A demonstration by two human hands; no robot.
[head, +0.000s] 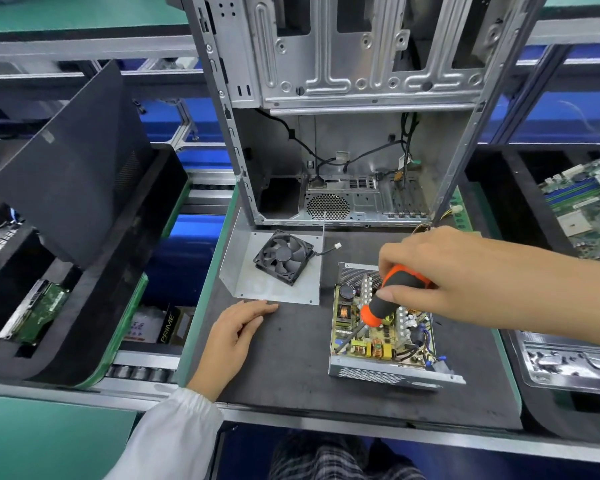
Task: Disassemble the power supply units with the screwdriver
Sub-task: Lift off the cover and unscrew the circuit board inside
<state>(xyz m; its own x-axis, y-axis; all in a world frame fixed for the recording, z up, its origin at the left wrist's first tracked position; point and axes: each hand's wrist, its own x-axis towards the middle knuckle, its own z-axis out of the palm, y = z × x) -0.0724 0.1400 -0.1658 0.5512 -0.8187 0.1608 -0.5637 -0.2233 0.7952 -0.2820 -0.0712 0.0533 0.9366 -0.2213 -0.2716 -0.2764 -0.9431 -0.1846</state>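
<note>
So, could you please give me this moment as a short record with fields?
right hand: grips the screwdriver, tip down on the board
PSU: cover off, board exposed, on the black mat
left hand: flat on the mat, fingertips at the cover's edge
cover: grey metal, fan lying on it
PC case: open, behind the PSU

Screwdriver [392, 296] orange/blk; fan [283, 257] blk; mat [291, 358] dk grey; sleeve [167, 441] white; motherboard [582, 209] green.
</note>
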